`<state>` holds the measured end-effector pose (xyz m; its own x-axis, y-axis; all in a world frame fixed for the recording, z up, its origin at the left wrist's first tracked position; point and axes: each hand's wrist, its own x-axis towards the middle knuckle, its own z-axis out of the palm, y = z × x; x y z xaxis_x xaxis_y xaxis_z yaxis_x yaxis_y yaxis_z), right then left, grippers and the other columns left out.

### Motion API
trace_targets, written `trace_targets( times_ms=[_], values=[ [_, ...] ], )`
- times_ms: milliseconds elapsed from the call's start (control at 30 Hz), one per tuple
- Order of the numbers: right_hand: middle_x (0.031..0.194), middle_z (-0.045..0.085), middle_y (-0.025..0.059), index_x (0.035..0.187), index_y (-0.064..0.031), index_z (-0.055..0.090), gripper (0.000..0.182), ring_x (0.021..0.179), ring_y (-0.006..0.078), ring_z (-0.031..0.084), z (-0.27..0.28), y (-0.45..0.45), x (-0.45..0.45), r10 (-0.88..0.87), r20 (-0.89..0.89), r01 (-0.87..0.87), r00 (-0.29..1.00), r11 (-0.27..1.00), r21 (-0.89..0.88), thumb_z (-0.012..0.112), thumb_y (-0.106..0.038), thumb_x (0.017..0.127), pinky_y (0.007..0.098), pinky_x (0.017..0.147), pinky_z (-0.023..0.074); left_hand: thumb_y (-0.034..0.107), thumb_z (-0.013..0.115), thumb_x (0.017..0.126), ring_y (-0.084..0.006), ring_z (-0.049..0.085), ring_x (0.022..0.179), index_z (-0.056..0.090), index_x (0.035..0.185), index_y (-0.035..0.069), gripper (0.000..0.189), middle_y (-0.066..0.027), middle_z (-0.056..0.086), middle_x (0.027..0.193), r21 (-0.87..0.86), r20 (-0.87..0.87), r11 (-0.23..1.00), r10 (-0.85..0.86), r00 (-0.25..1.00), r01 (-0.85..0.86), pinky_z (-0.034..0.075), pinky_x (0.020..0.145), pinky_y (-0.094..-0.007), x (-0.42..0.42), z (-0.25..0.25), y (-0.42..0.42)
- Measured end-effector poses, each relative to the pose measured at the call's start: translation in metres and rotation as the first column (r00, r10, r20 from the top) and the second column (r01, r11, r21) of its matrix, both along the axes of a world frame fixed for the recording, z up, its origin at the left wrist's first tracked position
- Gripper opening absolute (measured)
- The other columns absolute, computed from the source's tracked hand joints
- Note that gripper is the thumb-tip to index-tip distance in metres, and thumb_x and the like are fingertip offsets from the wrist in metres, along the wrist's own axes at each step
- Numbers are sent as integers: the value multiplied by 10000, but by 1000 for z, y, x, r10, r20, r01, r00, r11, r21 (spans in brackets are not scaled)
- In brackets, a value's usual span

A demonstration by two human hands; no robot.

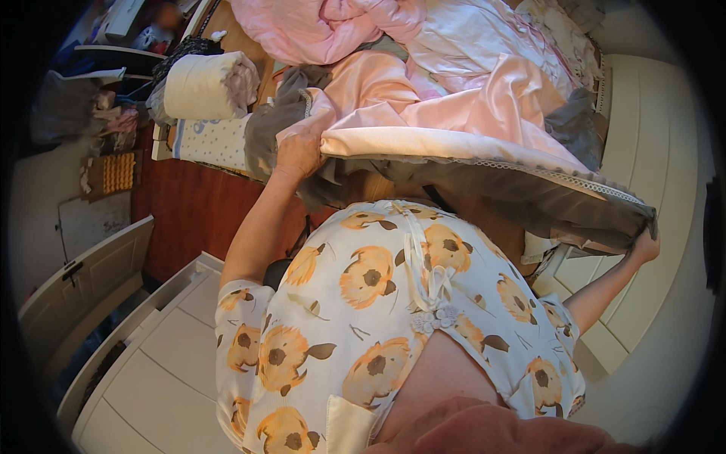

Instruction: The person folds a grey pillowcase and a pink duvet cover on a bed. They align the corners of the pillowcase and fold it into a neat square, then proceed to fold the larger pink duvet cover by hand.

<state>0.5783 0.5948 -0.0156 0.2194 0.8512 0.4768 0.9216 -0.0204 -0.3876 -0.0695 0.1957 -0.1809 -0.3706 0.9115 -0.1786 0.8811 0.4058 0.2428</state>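
Observation:
A pink satin cloth (442,110) with a layer of grey sheer fabric (476,183) and a white lace trim is stretched across in front of me. My left hand (300,154) grips its gathered edge near the middle of the view. Far to the right, my right hand (645,248) is closed around the other end, at a grey sheer corner. Between the hands the edge runs nearly taut and slopes down to the right. The satin trails away in loose folds over the bed. Fingers of both hands are partly hidden by the cloth.
A pink quilt (329,28) and white bedding (482,42) lie beyond the satin. On the left, a rolled white quilt (198,85) rests by a dotted pad (212,139). White panelled furniture (159,369) stands behind my left side; a cream panel (641,170) lines the right.

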Motion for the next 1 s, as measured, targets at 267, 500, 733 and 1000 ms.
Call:
trace_targets(
  times_ms=[267,500,733,1000],
  values=[
    [986,645,156,1032,46,633,228,840,247,640,15,-50,-35,124,-638,-62,760,991,118,563,-59,841,350,774,534,196,514,803,-320,630,799,677,848,67,213,-189,645,794,-178,346,955,-167,923,239,483,726,-383,11,-53,-68],
    [1224,538,118,1310,-17,423,550,1078,249,543,-71,-77,33,-144,-989,-527,43,837,-145,493,-402,924,412,945,453,243,526,795,-269,616,862,683,886,133,211,-117,662,864,-435,140,887,-104,985,156,433,817,-428,74,-159,-121],
    [1124,587,129,1172,17,507,467,964,202,557,-168,-191,-128,375,-594,-490,712,-341,-802,628,-183,767,323,832,458,288,534,798,-248,614,893,669,938,151,238,-99,664,897,-467,4,872,165,986,-144,419,819,-461,79,-146,-195],
    [964,650,183,924,-33,656,224,885,347,630,-256,-232,-81,828,120,115,548,67,-991,581,-138,741,422,772,500,340,544,800,-224,610,928,653,998,172,282,-77,665,934,-381,-470,688,432,770,-618,404,820,-498,35,-137,-275]
  ],
)
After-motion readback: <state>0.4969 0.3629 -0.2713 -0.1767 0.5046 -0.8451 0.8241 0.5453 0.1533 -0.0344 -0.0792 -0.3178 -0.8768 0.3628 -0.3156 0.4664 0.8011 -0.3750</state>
